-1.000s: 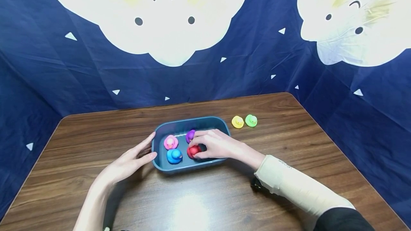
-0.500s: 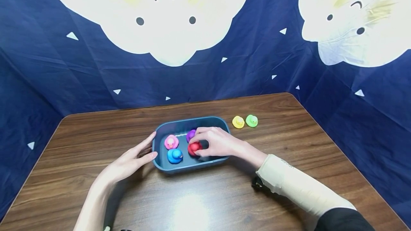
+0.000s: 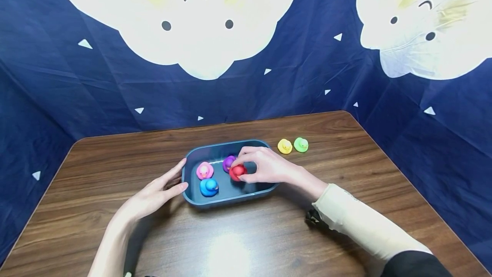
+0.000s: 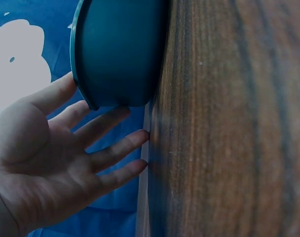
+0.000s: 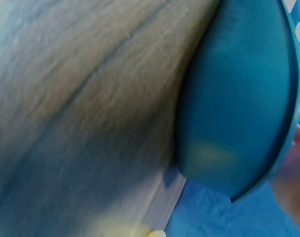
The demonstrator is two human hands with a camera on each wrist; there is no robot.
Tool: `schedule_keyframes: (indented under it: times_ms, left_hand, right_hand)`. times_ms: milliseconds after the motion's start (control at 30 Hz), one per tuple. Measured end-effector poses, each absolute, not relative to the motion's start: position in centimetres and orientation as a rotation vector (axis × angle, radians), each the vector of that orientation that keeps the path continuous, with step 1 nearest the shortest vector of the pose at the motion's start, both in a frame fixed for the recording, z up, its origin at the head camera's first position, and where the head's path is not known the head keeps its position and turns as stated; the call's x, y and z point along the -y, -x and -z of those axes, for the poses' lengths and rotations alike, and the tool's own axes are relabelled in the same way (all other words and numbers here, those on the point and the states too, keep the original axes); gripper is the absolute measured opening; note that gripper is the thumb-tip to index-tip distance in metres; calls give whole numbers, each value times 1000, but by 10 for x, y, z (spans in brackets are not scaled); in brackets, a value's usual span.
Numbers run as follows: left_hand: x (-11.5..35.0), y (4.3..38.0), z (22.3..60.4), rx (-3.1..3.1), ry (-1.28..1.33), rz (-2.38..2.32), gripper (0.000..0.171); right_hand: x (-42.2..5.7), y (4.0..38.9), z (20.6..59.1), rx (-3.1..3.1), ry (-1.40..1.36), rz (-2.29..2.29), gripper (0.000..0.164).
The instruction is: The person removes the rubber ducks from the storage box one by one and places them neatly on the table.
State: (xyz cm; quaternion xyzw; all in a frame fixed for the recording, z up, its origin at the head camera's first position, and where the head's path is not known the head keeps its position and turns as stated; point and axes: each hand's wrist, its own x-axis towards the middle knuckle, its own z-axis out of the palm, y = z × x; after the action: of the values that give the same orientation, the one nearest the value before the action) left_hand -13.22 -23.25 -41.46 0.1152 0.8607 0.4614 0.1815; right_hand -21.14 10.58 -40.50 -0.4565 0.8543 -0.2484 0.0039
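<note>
A dark teal tray (image 3: pixel 223 200) stands on the table. My right hand (image 3: pixel 265 165) reaches over its right end and pinches a red rubber duck (image 3: pixel 238 172) between thumb and fingers. Close behind the red duck is a purple duck (image 3: pixel 229 163), partly covered by the fingers. A pink duck (image 3: pixel 205 170) and a blue duck (image 3: pixel 209 187) sit in the tray's left half. With fingers extended, my left hand (image 3: pixel 150 198) touches the tray's left end. In the left wrist view, the left hand's (image 4: pixel 61 148) thumb and fingers meet the tray wall (image 4: pixel 120 54).
Right of the tray, a yellow duck (image 3: pixel 285 146) and a green duck (image 3: pixel 301 144) sit on the wooden table (image 3: pixel 307 247). Behind the table hangs a dark blue cloth (image 3: pixel 230 101) printed with clouds.
My right hand has moved a little to the right and away from me, with the red duck, closer to the purple one. The left hand and tray stay put.
</note>
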Motion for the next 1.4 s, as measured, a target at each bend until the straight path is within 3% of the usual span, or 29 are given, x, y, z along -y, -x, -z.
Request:
schedule_keyframes:
  times_ms: [1400]
  left_hand:
    - [233, 130, 415, -2442, -309, -1322, 77]
  right_hand:
    - [-196, 214, 373, -2788, 1260, 1102, 33]
